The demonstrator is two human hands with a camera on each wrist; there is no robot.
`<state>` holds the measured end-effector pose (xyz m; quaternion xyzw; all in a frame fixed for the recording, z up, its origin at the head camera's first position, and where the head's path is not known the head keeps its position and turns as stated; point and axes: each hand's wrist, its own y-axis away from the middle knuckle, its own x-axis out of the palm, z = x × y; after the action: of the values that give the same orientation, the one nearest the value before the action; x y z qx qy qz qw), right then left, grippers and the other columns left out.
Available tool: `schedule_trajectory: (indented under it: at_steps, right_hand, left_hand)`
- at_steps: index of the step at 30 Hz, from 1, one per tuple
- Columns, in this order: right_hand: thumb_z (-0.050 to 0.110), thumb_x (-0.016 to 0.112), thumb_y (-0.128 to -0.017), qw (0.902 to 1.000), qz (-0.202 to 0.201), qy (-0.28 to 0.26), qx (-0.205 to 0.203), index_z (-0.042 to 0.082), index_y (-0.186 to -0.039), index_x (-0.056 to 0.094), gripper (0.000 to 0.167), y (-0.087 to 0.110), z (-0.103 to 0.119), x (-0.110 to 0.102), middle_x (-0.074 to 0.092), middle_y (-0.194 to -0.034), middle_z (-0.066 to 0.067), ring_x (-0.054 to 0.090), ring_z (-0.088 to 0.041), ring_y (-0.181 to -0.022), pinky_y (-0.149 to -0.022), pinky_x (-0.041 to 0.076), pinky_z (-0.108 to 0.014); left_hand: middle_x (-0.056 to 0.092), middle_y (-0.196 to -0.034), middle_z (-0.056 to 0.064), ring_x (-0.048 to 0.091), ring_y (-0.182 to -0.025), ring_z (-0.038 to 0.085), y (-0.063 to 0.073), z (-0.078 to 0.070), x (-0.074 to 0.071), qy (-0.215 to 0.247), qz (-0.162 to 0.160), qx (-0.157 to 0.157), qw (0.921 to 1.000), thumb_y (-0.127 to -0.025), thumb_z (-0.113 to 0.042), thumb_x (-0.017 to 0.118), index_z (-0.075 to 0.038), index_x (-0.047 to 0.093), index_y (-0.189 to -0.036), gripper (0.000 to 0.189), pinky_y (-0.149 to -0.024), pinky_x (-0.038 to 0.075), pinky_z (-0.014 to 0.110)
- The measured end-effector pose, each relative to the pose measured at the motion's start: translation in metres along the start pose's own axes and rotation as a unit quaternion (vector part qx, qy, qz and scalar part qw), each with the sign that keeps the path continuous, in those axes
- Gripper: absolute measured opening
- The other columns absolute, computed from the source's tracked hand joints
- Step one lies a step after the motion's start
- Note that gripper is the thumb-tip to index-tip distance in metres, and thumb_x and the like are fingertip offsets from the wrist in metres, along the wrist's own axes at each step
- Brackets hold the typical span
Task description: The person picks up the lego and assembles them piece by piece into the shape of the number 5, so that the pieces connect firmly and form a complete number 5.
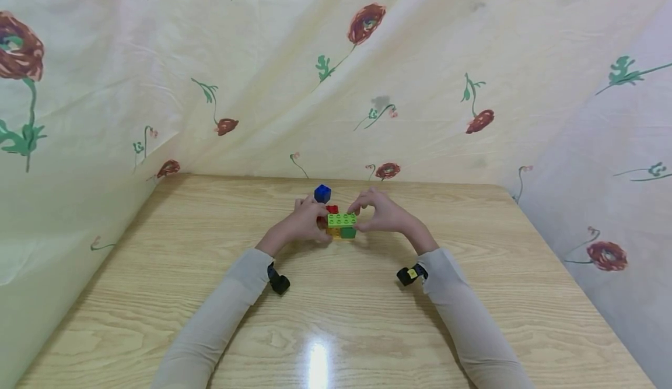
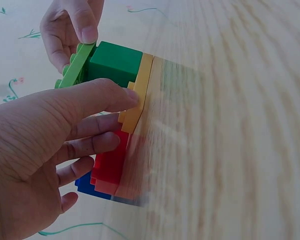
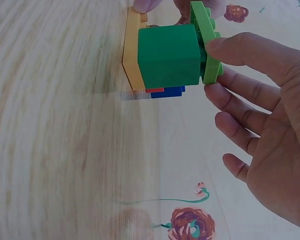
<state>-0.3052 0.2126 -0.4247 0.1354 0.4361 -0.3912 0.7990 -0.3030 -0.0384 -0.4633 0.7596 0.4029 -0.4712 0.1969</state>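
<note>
A small toy-brick stack sits near the far side of the table. Its base is a thin yellow-orange brick [image 2: 145, 82], with a dark green brick [image 3: 169, 56] on one end. Over that lies a flat light green brick [image 1: 342, 220], tilted slightly in the right wrist view. My right hand [image 1: 387, 212] pinches this light green brick by its end between thumb and fingers. My left hand [image 1: 304, 223] steadies the yellow-orange brick, thumb and fingers on its edges. Behind the stack are a red brick [image 2: 111, 165] and a blue brick [image 1: 322, 194], partly hidden by my left hand.
The wooden table [image 1: 336, 301] runs back to a flowered cloth [image 1: 273, 86], which hangs behind and along both sides. A black wrist camera [image 1: 279, 284] sits under my left wrist, and another camera [image 1: 406, 276] under my right.
</note>
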Motion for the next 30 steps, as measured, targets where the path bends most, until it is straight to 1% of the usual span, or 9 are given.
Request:
schedule_trajectory:
  at_steps: [8,22,30]
  right_hand:
    - [0.012,0.084,-0.081,1.0000,0.002,-0.001,0.000,0.010,-0.109,0.077,0.029,-0.0004,-0.0022,-0.0002,0.071,-0.100,-0.004,0.052,-0.042,-0.104,-0.093,0.041,-0.061]
    - [0.012,0.084,-0.082,1.0000,0.001,0.000,0.001,0.010,-0.109,0.078,0.028,0.0000,-0.0010,-0.0005,0.072,-0.101,-0.004,0.053,-0.041,-0.105,-0.095,0.042,-0.061]
    - [0.013,0.084,-0.081,1.0000,0.002,0.008,0.002,0.009,-0.108,0.078,0.028,0.0004,0.0031,-0.0012,0.073,-0.100,-0.004,0.053,-0.042,-0.104,-0.094,0.042,-0.061]
  left_hand:
    - [0.069,-0.111,0.001,0.042,-0.107,0.024,0.0000,-0.0001,-0.0004,0.003,0.002,-0.003,1.0000,-0.080,-0.030,0.088,-0.011,0.075,-0.094,0.028,-0.092,0.022,0.043]
    - [0.070,-0.113,0.002,0.042,-0.110,0.025,0.0000,0.0006,0.0009,0.005,0.002,-0.006,1.0000,-0.079,-0.030,0.088,-0.011,0.075,-0.095,0.028,-0.095,0.024,0.044]
    - [0.069,-0.109,0.000,0.041,-0.109,0.024,0.0001,0.0003,0.0009,0.008,0.002,-0.006,0.9999,-0.079,-0.030,0.088,-0.011,0.075,-0.095,0.028,-0.095,0.024,0.044]
